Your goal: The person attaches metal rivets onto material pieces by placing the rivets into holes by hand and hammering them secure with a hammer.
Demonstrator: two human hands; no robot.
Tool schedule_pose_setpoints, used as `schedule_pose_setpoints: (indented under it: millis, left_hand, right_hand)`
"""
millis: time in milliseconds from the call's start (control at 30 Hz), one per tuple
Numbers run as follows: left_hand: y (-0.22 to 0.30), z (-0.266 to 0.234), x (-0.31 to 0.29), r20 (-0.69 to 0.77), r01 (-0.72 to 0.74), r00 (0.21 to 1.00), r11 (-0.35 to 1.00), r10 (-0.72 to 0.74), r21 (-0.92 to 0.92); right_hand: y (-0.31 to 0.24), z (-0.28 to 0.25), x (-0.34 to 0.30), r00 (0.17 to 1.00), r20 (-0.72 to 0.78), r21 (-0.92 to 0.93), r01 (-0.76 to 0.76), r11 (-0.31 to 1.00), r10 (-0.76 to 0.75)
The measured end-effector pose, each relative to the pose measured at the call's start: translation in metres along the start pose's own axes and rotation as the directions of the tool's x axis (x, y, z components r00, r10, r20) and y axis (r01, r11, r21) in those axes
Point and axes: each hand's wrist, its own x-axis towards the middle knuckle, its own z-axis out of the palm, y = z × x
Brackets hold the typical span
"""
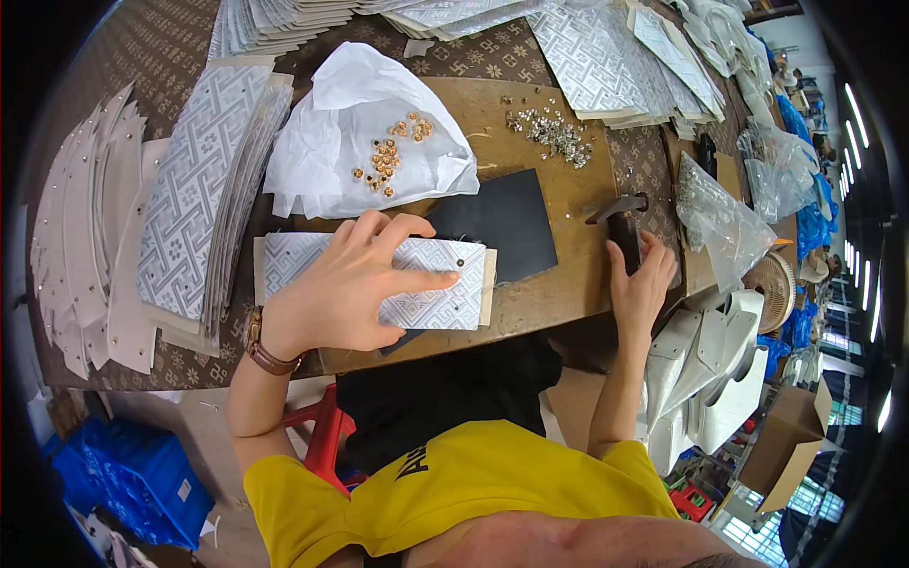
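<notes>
We spread our left hand (pixel 331 275) wide over the patterned panel (pixel 431 310) near the table's (pixel 582 260) near edge, beside a small stud (pixel 461 263); our right hand (pixel 646 282) curls around a hammer (pixel 622 241) to the right. A white bag (pixel 346 95) bearing gold studs (pixel 383 159) crowds the far side, a black sheet (pixel 507 222) lies beyond, silver rivets (pixel 561 140) sit far right, and stacked panels (pixel 194 189) stand left.

Note red plastic stool (pixel 325 431) below and left of centre. Log blue crate (pixel 161 506) farther left, with blue plastic sheeting (pixel 99 464) against it. On right, pile of white shaped pieces (pixel 705 341), round tan ribbed object (pixel 772 284) just beyond. Lower right, open cardboard box (pixel 805 415), red item (pixel 691 502) near it, kind unclear. Far right, lit ceiling tubes (pixel 855 115), blue plastic bundles (pixel 812 232).
</notes>
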Motion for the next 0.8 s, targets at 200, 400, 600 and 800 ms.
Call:
schedule_pose_setpoints:
  millis: [200, 400, 600, 800]
  left_hand:
    - [-0.002, -0.002, 0.0, 0.041, 0.028, 0.999, 1.0, -0.028, 0.004]
    - [0.001, -0.005, 0.001, 0.018, -0.004, 1.0, 1.0, 0.004, -0.018]
    - [-0.004, -0.006, 0.008, 0.03, -0.016, 0.999, 1.0, 0.017, -0.024]
    - [-0.009, -0.012, -0.002, -0.039, -0.074, 0.997, 0.98, 0.068, -0.184]
  right_hand:
    - [0.003, -0.025, -0.004, 0.974, 0.221, 0.33, -0.129, 0.935, 0.056]
    - [-0.044, -0.083, -0.02, 0.954, 0.292, 0.954, -0.296, -0.046, -0.071]
    - [-0.072, -0.044, -0.021, 0.752, 0.529, 0.664, -0.078, 0.744, -0.393]
    - [-0.029, -0.042, 0.002, 0.911, 0.409, 0.399, -0.233, 0.887, 0.055]
